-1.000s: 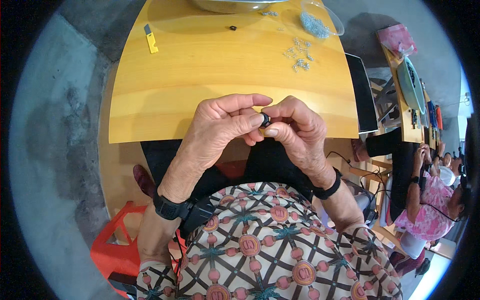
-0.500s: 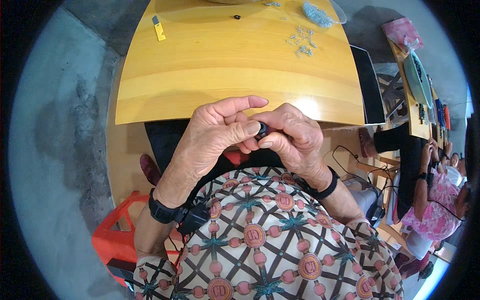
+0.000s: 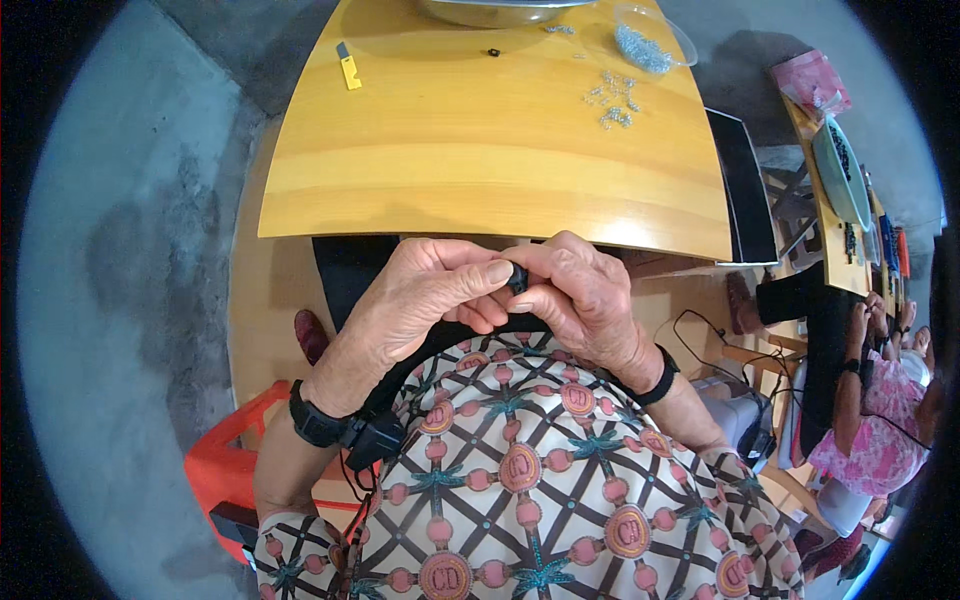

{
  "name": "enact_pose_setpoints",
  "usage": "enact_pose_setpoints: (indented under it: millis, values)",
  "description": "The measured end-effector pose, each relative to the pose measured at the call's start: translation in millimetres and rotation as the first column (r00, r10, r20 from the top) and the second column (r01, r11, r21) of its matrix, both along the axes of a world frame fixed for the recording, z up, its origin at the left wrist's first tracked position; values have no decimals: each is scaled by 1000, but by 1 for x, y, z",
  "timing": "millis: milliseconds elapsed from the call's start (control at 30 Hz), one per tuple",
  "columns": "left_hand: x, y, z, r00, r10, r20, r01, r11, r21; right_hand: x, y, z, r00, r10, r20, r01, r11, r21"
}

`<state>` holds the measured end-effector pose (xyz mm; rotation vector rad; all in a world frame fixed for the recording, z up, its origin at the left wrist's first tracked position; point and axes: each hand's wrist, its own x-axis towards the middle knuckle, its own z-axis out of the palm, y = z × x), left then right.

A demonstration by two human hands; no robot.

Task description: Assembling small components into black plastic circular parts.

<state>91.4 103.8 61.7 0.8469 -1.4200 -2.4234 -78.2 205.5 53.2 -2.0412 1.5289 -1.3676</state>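
A small black rounded part (image 3: 517, 278) is pinched between my two hands, just in front of the table's near edge. My left hand (image 3: 425, 290) grips it from the left with thumb and fingers. From the right, my right hand (image 3: 580, 295) holds it between thumb and forefinger. The fingers cover much of the part, so its exact kind cannot be made out. On the yellow wooden table (image 3: 480, 160) lies another small black piece (image 3: 494, 52). Small silvery metal pieces (image 3: 615, 118), perhaps springs or screws, are scattered at the far right.
A clear tub (image 3: 645, 50) of silvery pieces stands at the far right, a metal basin (image 3: 500, 12) at the far edge. A yellow utility knife (image 3: 349, 70) lies far left. An orange stool (image 3: 225, 450) is beside me. At the right, another person (image 3: 875, 420) works at a second table.
Both hands have come slightly lower, with the black part still between them. My left forefinger has curled in toward the part. The view has shifted, showing more of the metal basin.
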Motion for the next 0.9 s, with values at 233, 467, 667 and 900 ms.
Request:
enact_pose_setpoints:
  millis: [233, 467, 667, 900]
  values:
    - [7, 0, 1, 998, -53, -27, 55, 993, 104, 0, -2, -3, 1000, 20, -7, -20, 999, -33]
    - [6, 10, 5, 997, -80, -6, 79, 994, -78, 4, 9, -6, 999, 39, 25, -40, 999, 24]
    - [10, 23, 3, 997, -50, 59, 60, 981, -183, 10, 15, -6, 994, 93, 65, -91, 995, -28]
    - [4, 27, 10, 997, 2, 76, 18, 964, -266, 9, 15, -4, 996, 32, 81, -23, 994, -104]
